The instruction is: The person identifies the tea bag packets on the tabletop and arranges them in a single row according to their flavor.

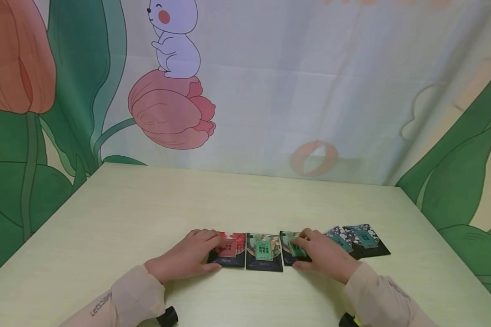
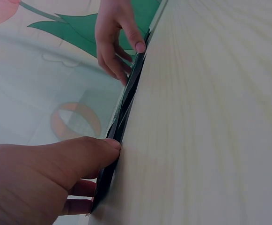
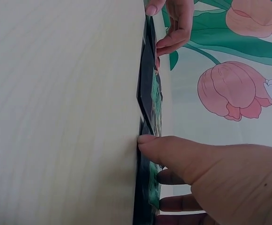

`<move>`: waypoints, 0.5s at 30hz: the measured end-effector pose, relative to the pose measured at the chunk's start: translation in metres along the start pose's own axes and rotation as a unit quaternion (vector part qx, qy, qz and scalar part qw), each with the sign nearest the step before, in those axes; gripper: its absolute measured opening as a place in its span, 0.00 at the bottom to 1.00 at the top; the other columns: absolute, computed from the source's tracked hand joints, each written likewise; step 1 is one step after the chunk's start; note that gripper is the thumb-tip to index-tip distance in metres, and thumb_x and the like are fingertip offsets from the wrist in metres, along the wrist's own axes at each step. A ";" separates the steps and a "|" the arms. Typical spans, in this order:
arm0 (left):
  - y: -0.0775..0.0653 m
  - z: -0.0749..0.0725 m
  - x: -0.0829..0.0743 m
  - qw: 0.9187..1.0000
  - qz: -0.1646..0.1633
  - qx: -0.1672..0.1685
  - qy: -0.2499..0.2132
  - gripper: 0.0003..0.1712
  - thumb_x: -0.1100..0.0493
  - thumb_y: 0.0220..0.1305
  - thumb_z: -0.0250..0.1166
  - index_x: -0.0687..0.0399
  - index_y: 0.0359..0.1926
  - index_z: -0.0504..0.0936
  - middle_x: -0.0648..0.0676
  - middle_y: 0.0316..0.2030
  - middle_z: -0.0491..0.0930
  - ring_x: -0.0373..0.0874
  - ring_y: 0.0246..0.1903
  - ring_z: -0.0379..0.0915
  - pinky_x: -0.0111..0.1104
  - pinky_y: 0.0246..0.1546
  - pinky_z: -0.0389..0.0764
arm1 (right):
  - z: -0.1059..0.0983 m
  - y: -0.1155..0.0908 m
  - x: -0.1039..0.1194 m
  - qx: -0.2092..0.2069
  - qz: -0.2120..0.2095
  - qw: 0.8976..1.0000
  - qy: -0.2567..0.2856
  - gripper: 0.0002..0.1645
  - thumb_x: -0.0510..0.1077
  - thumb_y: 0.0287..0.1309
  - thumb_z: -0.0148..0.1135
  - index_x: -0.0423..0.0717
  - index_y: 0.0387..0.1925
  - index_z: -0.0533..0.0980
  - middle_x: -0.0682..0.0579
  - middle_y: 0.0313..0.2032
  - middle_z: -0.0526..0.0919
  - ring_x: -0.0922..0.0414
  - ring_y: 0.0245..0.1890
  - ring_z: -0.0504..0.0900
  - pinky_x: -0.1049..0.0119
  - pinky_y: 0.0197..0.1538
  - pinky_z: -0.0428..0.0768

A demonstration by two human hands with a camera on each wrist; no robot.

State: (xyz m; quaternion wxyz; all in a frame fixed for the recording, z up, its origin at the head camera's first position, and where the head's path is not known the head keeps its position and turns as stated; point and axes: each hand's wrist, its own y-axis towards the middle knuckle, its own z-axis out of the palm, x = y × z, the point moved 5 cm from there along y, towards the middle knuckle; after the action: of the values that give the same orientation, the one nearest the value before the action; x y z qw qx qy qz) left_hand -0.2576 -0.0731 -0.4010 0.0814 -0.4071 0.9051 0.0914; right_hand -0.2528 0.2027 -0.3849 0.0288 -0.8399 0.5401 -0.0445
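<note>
Grip, left hand [image 1: 185, 255]: thumb and fingers holding red packet [image 1: 236, 249]. Grip, right hand [image 1: 326, 254]: same hold, green packet [image 1: 287, 252]. Middle packet [image 1: 264, 252]: between them, flat on worktop [image 1: 245, 200]. Advisable: light, level pressure; edges squared.

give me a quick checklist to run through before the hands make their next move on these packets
1. Left hand touching the red packet: ok, at its left side.
2. Right hand touching the third packet from the left: ok, partly covering it.
3. Middle packet lying face up between those two: ok.
4. Outer floral packet squared with the row: not ok, it lies skewed at the right end.
5. Inner floral packet clear of the third packet: cannot tell, the right hand blocks the view.
</note>
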 end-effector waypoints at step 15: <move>0.001 0.000 0.000 1.000 -0.006 0.006 -0.001 0.26 0.43 0.57 0.68 0.48 0.53 0.76 0.48 0.52 0.76 0.47 0.57 0.70 0.47 0.64 0.66 | 0.003 -0.007 0.004 0.000 0.004 1.000 0.001 0.36 0.59 0.51 0.69 0.48 0.59 0.75 0.45 0.52 0.76 0.50 0.46 0.79 0.53 0.51 0.81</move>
State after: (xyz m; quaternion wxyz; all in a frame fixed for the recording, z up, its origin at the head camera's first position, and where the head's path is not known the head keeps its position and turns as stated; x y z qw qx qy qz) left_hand -0.2579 -0.0723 -0.4010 0.0847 -0.4118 0.9032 0.0861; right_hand -0.2443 0.2024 -0.3869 0.0287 -0.8379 0.5431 -0.0458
